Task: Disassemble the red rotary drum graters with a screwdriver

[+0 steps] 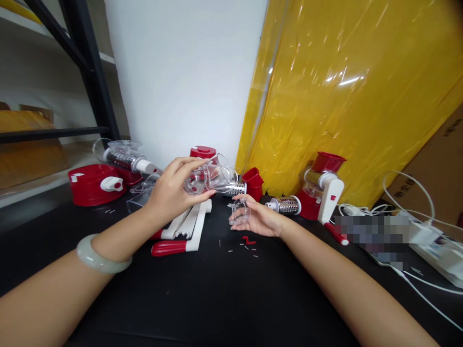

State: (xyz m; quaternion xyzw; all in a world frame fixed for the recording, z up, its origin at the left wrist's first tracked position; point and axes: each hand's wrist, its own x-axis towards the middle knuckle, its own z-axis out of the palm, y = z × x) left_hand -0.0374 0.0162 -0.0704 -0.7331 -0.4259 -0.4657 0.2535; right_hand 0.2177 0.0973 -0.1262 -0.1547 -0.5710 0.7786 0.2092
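My left hand (175,185) grips a clear plastic grater housing (216,176), held tilted above the table with fingers over its top and the thumb beneath. Lower and to the right, my right hand (258,217) is closed around a small clear plastic ring (239,212). Under my left hand lie white crank handles with red grips (169,248). In front of my right hand are a small red bent clip (248,240) and several screws (246,247). Behind the hands stand a red base (202,152), a red hopper (253,182) and a metal grater drum (289,205).
A red base (94,185) with clear parts and another drum stands at the left. At the right are an assembled rotary grater (321,185), a blurred phone-like device, a power strip (443,253) and white cables. A shelf frame (81,58) rises at the left, yellow wrapping (343,111) behind.
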